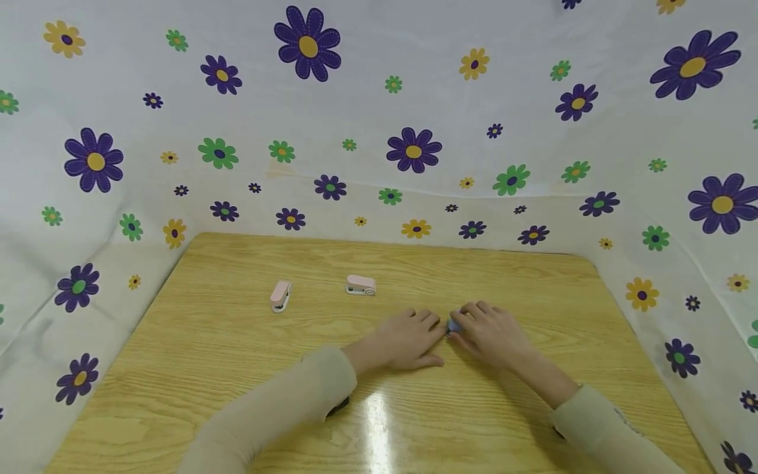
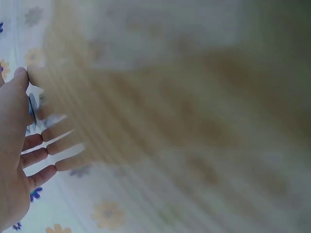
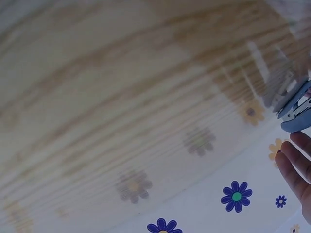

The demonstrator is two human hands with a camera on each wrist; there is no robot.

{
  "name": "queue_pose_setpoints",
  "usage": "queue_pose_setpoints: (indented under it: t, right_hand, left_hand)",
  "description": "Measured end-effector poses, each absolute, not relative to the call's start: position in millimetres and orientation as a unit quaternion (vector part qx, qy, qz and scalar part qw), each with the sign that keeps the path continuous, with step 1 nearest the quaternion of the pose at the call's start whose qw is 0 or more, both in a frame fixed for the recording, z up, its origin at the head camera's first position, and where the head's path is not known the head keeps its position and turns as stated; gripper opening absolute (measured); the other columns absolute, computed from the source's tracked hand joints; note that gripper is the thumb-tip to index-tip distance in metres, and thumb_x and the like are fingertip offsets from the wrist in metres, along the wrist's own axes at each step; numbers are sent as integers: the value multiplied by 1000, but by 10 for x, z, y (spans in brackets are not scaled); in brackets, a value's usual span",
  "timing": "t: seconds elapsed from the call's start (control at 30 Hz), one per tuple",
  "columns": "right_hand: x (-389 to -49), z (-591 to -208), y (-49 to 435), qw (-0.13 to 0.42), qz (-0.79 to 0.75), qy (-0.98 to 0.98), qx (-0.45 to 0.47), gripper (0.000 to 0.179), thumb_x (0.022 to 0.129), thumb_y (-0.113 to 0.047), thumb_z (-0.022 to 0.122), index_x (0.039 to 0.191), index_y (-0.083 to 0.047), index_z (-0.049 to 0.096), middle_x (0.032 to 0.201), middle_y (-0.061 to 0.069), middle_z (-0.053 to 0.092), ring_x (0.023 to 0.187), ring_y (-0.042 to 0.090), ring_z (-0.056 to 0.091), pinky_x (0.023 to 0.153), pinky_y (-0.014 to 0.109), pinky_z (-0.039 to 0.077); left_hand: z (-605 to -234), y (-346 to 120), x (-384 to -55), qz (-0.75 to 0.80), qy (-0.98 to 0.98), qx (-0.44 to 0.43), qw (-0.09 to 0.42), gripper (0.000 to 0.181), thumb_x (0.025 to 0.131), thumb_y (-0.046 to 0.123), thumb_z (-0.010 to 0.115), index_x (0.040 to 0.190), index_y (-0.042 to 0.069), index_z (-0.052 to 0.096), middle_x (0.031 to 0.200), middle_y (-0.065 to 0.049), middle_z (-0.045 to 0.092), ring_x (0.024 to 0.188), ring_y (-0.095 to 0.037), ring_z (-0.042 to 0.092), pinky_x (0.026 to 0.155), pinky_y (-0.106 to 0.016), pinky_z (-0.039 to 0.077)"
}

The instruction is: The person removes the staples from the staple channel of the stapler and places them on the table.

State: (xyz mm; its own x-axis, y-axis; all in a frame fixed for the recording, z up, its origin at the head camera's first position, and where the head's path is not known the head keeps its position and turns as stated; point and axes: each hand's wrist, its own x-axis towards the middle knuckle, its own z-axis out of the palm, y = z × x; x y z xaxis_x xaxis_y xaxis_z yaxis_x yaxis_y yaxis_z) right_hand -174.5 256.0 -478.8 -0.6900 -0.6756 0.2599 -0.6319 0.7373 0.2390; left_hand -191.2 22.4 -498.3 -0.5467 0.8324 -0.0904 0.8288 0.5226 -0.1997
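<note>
A small blue stapler (image 1: 453,325) is held by my right hand (image 1: 494,332), between thumb and fingers, just over the right half of the wooden table. In the right wrist view the stapler (image 3: 297,110) shows its metal inside at the image's right edge. My left hand (image 1: 411,339) lies palm down on the left of it, its fingertips close to the stapler's front end; whether they touch it I cannot tell. The left hand's fingers (image 2: 65,143) look extended in the left wrist view. Part of the blue stapler is hidden by the right fingers.
Two small pink-and-white staplers, one upper left (image 1: 281,296) and one nearer the middle (image 1: 360,285), rest on the wooden table (image 1: 237,355). A white flower-patterned cloth (image 1: 355,112) rises behind the table and along both its sides.
</note>
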Motion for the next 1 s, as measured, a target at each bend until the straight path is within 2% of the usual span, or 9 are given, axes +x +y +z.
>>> queue_pose_setpoints:
  t: [0.17, 0.37, 0.53, 0.83, 1.0]
  right_hand:
    - [-1757, -4786, 2614, 145, -57, -918, 364, 43, 97, -40, 75, 128, -10, 71, 120, 10, 74, 104, 29, 72, 84, 44, 63]
    - [-1771, -4769, 2687, 117, -59, -920, 370, 54, 99, -43, 72, 139, -7, 67, 130, 11, 74, 115, 31, 72, 95, 47, 61]
    - [-1785, -4774, 2725, 128, -60, -912, 385, 56, 98, -44, 73, 139, -7, 68, 129, 10, 75, 114, 29, 73, 95, 45, 62]
    - [-1811, -4804, 2744, 174, -63, -891, 414, 56, 93, -43, 79, 134, -6, 71, 123, 9, 77, 107, 26, 76, 89, 41, 63]
    - [-1825, -4820, 2749, 195, -59, -880, 430, 56, 90, -41, 82, 132, -5, 72, 120, 9, 78, 105, 26, 77, 89, 41, 64]
  left_hand:
    - [-4991, 256, -1845, 107, -876, -471, 20, 75, 107, 71, 27, 156, 17, 47, 157, -5, 52, 146, -21, 51, 116, -40, 48]
    - [-5034, 343, -1866, 103, -893, -438, 17, 83, 107, 73, 21, 163, 14, 38, 164, -6, 46, 151, -23, 46, 120, -41, 45]
    - [-5043, 461, -1919, 97, -907, -410, 9, 84, 106, 73, 20, 165, 15, 35, 169, -7, 41, 155, -24, 42, 123, -43, 43]
    - [-5066, 584, -2011, 114, -917, -382, 20, 77, 109, 68, 19, 163, 17, 38, 155, -1, 51, 142, -19, 51, 116, -40, 47]
    - [-5101, 592, -2014, 95, -924, -369, 14, 75, 108, 68, 19, 162, 20, 38, 158, -1, 50, 145, -20, 50, 117, -42, 47]
